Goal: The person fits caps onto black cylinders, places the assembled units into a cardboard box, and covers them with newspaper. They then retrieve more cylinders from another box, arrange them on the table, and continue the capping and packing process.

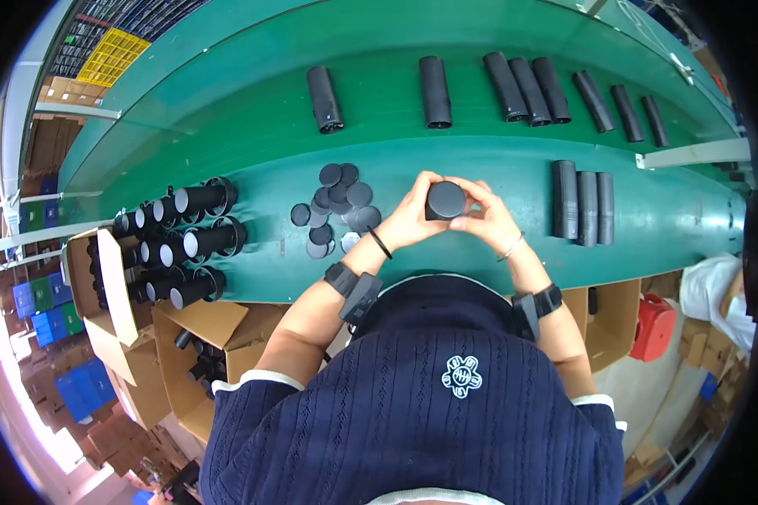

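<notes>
Over the green table, a black tube with a round black cap [445,200] stands end-up between my two hands. My left hand [411,210] has its fingers wrapped round the tube's left side. Gripping the other side is my right hand [490,224], its fingers bent near the cap's edge. The tube's lower part is hidden behind the cap and my hands. Just left of my left hand lies a loose pile of flat black round caps [338,195], a few showing a paler face. Three black tubes [587,207] lie side by side to the right.
Several black tubes [435,93] lie on the green belt [379,105] beyond the table. Black cylinders with pale ends [192,244] are stacked at the left. Open cardboard boxes [177,370] stand below the near edge, beside a red container [653,328]. Another person's white sleeve [709,290] is far right.
</notes>
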Demonstrator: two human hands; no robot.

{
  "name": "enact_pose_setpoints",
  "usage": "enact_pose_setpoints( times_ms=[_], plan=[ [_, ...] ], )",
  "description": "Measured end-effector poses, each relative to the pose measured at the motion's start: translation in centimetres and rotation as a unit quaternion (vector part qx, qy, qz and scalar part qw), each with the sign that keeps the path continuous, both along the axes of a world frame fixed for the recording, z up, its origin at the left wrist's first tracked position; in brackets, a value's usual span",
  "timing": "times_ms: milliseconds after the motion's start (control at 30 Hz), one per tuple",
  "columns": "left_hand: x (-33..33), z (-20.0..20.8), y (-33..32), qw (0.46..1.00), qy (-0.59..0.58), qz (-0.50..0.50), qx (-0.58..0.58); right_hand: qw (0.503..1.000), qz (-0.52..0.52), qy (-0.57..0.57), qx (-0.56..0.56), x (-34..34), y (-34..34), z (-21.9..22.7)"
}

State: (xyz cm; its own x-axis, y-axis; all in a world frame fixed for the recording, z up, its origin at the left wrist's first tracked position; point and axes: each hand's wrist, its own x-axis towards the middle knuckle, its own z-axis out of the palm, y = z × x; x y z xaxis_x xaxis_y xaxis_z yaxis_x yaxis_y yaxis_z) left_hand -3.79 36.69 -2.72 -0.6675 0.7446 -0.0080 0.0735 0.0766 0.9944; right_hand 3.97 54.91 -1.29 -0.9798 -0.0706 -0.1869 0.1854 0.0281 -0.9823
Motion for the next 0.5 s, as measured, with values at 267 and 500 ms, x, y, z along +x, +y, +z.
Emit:
enact_pose_setpoints(
  times_ms=[267, 500],
  plan=[
    [1.0, 0.0, -0.9, 0.990, 0.135, 0.028, -0.015, 0.971, -0.039, 0.166, 0.168, 0.3, -2.1, 1.3],
    [1.1, 0.4, -0.8, 0.985, 0.162, 0.048, -0.035, 0.982, -0.067, 0.090, 0.153, 0.7, -3.0, 0.9]
  ],
)
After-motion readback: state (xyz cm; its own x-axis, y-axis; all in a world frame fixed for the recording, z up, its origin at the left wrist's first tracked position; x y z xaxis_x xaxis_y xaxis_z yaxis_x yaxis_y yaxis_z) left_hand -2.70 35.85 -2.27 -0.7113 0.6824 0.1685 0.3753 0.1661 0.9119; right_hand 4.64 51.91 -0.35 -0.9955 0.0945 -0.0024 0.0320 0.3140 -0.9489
